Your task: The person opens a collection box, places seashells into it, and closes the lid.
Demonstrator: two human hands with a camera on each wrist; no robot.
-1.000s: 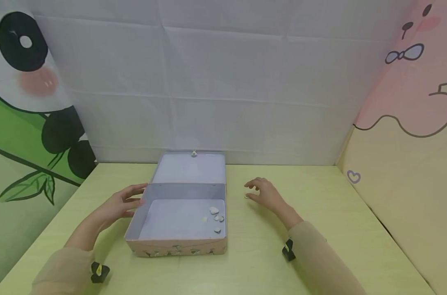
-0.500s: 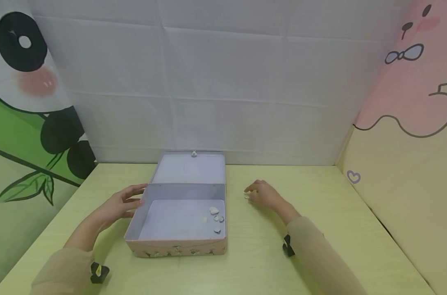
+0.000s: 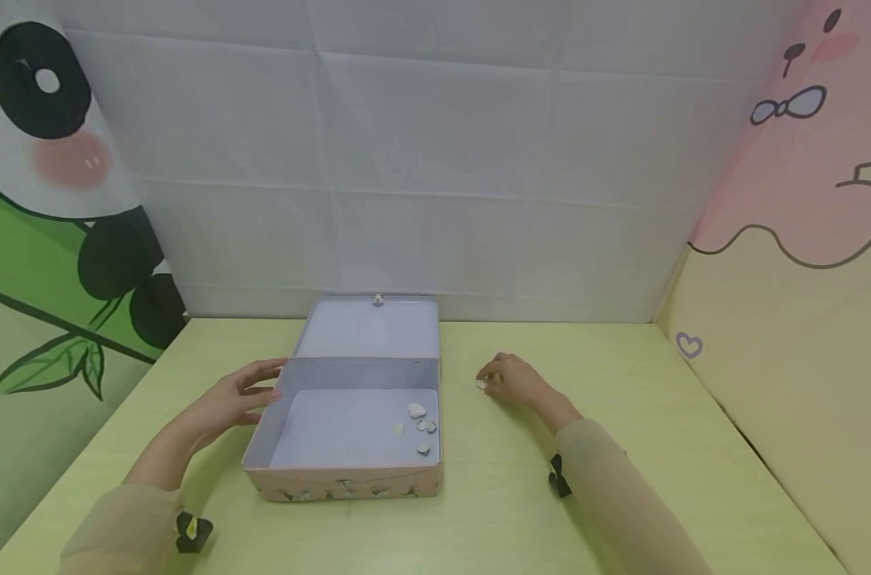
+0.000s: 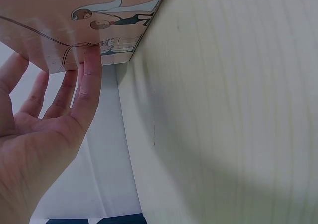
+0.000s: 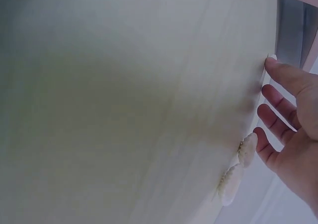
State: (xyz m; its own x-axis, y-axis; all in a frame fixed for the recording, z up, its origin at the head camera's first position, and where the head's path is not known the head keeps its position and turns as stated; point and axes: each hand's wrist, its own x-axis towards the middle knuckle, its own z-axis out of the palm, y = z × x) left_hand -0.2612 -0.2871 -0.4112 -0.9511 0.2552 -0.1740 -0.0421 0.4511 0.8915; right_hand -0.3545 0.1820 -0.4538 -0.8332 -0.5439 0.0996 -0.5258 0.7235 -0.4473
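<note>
An open pink tin box (image 3: 345,483) with a pale lining and drawn figures on its sides stands on the table. My left hand (image 3: 223,407) rests against its left wall, fingers mostly extended; in the left wrist view the fingertips (image 4: 92,52) touch the printed side. To the right of the box, low over the table, my right hand (image 3: 517,379) pinches a small white seashell (image 3: 481,384) at its fingertips. The index finger is hidden behind the thumb in the right wrist view. Two ridged seashells (image 5: 231,184) lie there near the little finger.
Several small shells (image 3: 417,410) lie along the right side of the box floor. The hinged lid (image 3: 370,326) is folded back toward the white cloth wall (image 3: 435,184). Printed side panels (image 3: 780,335) border the yellow table (image 3: 492,511).
My right fingertips have come together and lowered slightly around the small seashell, which now shows more of its face. My left hand and the box have not moved.
</note>
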